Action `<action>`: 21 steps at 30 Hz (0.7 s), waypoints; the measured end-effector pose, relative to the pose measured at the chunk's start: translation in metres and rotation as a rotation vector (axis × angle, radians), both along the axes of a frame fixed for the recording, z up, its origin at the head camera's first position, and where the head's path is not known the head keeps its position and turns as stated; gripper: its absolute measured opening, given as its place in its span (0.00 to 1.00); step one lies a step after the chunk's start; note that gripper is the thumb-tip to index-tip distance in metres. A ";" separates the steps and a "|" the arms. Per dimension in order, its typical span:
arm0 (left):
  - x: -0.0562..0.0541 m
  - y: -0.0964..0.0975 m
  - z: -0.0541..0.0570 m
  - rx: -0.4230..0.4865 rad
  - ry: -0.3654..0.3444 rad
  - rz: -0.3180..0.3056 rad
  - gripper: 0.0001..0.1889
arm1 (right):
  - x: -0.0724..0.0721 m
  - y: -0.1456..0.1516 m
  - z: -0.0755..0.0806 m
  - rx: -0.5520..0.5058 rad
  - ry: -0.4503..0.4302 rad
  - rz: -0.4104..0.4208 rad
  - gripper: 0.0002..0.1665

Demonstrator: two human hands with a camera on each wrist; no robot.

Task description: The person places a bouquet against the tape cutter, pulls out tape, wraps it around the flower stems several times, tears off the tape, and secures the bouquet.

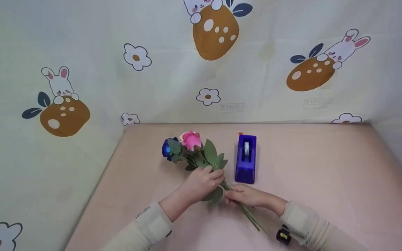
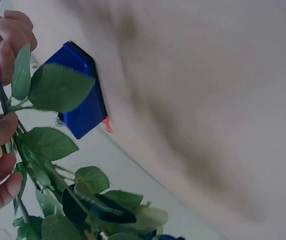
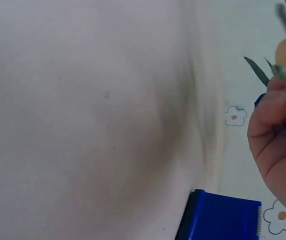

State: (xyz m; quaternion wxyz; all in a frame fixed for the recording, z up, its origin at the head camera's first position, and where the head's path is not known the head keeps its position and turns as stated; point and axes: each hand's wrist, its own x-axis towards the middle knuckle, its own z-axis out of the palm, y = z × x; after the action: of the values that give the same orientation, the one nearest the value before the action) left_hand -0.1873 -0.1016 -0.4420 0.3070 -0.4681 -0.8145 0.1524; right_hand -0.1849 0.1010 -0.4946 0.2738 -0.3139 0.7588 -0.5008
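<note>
A small bunch of artificial roses slants across the head view, its pink rose (image 1: pixel 191 140) and blue rose (image 1: pixel 166 149) at the upper left. A cream bloom partly shows beside them. My left hand (image 1: pixel 202 181) pinches the stems just below the blooms, among green leaves (image 2: pixel 62 87). Lower down, my right hand (image 1: pixel 246 196) grips the same bundle of stems (image 1: pixel 251 217), whose ends stick out toward the lower right. In the right wrist view the right hand (image 3: pixel 278 125) has its thumb against the stems; the blooms are mostly hidden there.
A blue tape dispenser (image 1: pixel 245 174) with a roll of tape stands just right of the flowers, behind the right hand. The pinkish tabletop (image 1: pixel 326 167) meets a patterned cloth backdrop (image 1: pixel 166 94) at its far edge.
</note>
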 end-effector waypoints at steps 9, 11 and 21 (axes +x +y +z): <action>-0.014 0.000 -0.020 -0.081 -0.132 0.042 0.02 | -0.007 -0.012 -0.028 0.024 0.161 -0.014 0.19; -0.017 0.002 -0.027 -0.079 -0.156 0.056 0.03 | -0.009 -0.014 -0.035 0.045 0.187 -0.041 0.19; -0.024 0.004 -0.047 -0.107 -0.238 0.143 0.06 | -0.015 -0.006 -0.040 0.166 0.273 -0.064 0.18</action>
State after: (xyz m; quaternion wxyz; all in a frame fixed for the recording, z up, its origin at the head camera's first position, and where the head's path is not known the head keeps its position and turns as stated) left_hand -0.2116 -0.0977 -0.4888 0.1712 -0.4392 -0.8672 0.1606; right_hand -0.1996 0.0946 -0.5341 0.1769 -0.3311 0.8373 -0.3975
